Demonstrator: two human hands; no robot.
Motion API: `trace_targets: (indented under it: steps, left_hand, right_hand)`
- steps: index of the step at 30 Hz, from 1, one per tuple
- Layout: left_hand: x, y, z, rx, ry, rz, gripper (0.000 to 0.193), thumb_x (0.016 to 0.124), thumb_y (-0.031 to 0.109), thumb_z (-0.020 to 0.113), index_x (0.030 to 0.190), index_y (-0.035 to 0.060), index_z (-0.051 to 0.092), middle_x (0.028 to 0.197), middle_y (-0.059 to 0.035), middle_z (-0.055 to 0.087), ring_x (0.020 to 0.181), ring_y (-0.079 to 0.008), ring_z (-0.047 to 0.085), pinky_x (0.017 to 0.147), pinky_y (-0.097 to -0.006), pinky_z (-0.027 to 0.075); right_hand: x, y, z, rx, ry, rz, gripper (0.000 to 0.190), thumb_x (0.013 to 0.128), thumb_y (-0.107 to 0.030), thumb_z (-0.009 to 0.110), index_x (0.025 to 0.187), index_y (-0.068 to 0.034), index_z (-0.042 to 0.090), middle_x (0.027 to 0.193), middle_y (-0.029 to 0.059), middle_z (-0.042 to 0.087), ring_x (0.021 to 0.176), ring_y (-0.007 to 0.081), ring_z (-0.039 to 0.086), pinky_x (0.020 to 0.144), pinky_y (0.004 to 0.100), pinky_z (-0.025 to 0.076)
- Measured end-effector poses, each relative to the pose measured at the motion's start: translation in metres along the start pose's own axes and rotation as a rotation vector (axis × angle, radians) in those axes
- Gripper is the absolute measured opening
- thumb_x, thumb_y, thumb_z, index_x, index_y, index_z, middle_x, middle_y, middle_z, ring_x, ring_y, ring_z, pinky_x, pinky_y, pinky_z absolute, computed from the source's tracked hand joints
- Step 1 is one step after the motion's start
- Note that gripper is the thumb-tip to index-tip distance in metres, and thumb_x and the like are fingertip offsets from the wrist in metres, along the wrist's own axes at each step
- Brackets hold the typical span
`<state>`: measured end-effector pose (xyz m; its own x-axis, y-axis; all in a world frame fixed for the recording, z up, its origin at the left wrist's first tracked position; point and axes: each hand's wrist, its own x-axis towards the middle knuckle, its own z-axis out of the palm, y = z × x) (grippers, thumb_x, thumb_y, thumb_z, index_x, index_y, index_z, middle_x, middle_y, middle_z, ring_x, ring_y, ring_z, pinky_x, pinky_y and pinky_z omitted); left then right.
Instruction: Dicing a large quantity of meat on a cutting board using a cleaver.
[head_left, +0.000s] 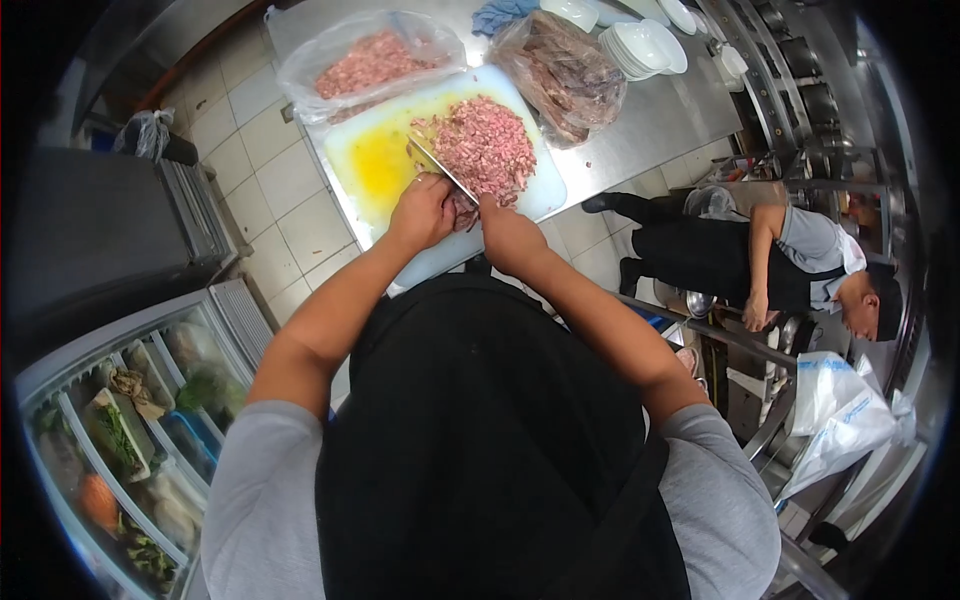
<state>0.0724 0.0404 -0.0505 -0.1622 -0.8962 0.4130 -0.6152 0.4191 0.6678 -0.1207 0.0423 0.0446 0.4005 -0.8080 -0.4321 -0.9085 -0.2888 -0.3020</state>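
Observation:
My right hand (510, 236) is closed round the handle of a kitchen knife (444, 171), whose blade points up and left across a white cutting board (553, 187). Against the near side of the blade, my left hand (426, 212) holds a piece of meat (465, 213). A heap of finely chopped meat (487, 146) lies just beyond the blade. The board has a yellow patch (379, 166) on its left part. Behind the board is an open clear plastic bag (300, 67) with chopped meat (375, 61) inside. Right of it, another plastic bag (559, 71) holds large dark meat pieces.
The steel table (667, 112) bears stacked white dishes (637, 49) and a blue cloth (502, 15) at its far side. A co-worker (750, 247) in a black apron stands to the right. A glass-fronted fridge (135, 435) with vegetables is at lower left.

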Motion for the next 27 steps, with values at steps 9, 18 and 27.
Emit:
trace_targets:
  steps: [9,18,27]
  left_hand:
    - [0.016,-0.010,-0.045,-0.018,0.229,-0.143,0.022,0.084,0.004,0.063,0.105,-0.0008,0.066,0.106,-0.0236,0.066,0.105,-0.0437,0.062,0.095,-0.0491,0.050]
    - [0.068,-0.059,-0.043,0.174,-0.057,0.093,0.052,0.089,0.001,0.054,0.140,-0.0037,0.057,0.145,-0.0251,0.057,0.134,-0.0429,0.054,0.116,-0.0482,0.042]
    - [0.029,-0.031,-0.037,0.113,-0.201,0.010,0.059,0.090,0.015,0.061,0.144,-0.0091,0.052,0.143,-0.0308,0.056,0.132,-0.0478,0.052,0.115,-0.0513,0.042]
  right_hand:
    - [-0.025,0.014,-0.012,0.009,-0.063,0.022,0.032,0.091,0.001,0.053,0.123,0.002,0.047,0.105,0.0306,0.072,0.101,0.0482,0.071,0.087,0.0571,0.055]
    - [-0.056,0.041,-0.008,0.096,-0.003,0.057,0.029,0.095,-0.004,0.058,0.120,0.004,0.047,0.098,0.0332,0.071,0.097,0.0515,0.068,0.084,0.0586,0.052]
    - [-0.012,0.054,-0.023,0.134,0.026,0.002,0.035,0.094,-0.005,0.059,0.128,0.001,0.050,0.104,0.0321,0.071,0.103,0.0500,0.068,0.088,0.0563,0.053]
